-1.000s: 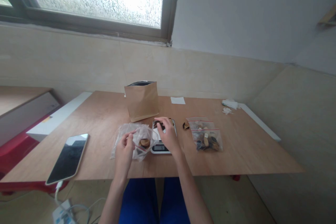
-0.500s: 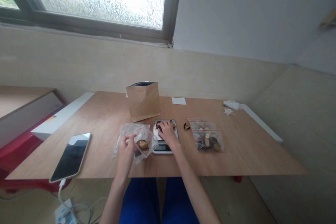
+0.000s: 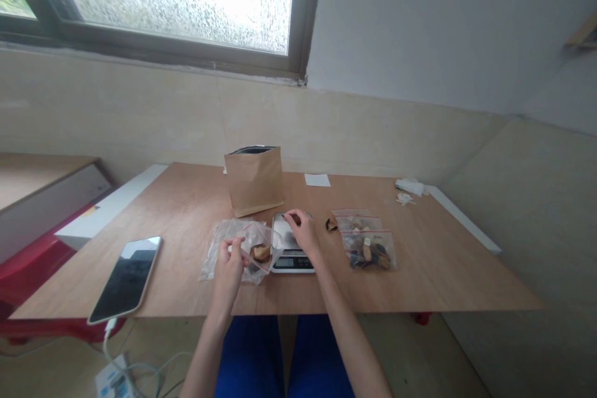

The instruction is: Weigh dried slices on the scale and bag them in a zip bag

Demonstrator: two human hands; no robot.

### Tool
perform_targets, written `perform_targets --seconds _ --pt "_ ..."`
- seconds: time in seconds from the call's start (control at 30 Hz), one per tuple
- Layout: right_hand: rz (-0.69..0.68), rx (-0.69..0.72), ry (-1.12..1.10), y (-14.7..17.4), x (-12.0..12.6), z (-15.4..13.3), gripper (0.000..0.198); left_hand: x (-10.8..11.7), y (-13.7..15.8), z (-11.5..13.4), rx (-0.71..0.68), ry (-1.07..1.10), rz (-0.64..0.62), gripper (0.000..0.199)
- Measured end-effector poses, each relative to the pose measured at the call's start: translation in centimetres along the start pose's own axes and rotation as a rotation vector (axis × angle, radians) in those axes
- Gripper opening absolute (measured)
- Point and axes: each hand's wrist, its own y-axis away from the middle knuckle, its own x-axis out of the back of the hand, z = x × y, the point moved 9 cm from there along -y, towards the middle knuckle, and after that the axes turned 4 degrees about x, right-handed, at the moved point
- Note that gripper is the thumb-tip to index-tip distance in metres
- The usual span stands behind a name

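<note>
My left hand [image 3: 231,258] pinches the edge of a clear zip bag [image 3: 274,237], holding its mouth toward the scale. Inside that bag lies a tan and dark brown dried piece [image 3: 261,253]. Over the plate of a white kitchen scale [image 3: 278,227], my right hand [image 3: 303,230] has its fingers closed around dark brown dried pieces [image 3: 297,219], partly hidden by the fingers. The scale's display at the front is too small to read. More clear plastic [image 3: 212,255] lies under and beside my left hand.
A brown paper pouch [image 3: 255,183] stands open behind the scale. To the right are a loose dried piece [image 3: 331,224] and filled zip bags [image 3: 368,249]. A phone [image 3: 125,280] with a cable lies left. White paper [image 3: 318,180] and crumpled tissue [image 3: 410,186] lie at the back.
My right hand has gathered the brown pieces from the scale plate and lifted slightly. My left hand has shifted a little right with the zip bag.
</note>
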Motion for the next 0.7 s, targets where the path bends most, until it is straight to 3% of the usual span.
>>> perform_targets --seconds 0.13,0.27,0.47,0.7 --pt "0.098 -0.166 -0.379 0.2 1.5 -1.7 0.026 -0.7 0.1 -0.1 0.005 -0.006 -0.019 0.038" --pt "-0.038 -0.274 -0.577 0.7 0.2 -3.8 0.03 -1.2 0.6 -0.1 0.026 -0.023 -0.018 0.044" --pt "-0.234 -0.321 -0.505 1.9 -2.8 -4.2 0.026 -2.0 1.7 0.4 0.023 0.083 -0.07 0.051" --pt "-0.277 -0.128 -0.288 2.2 -3.2 -5.9 0.02 -2.5 2.1 -0.7 0.15 0.257 -0.107 0.05"
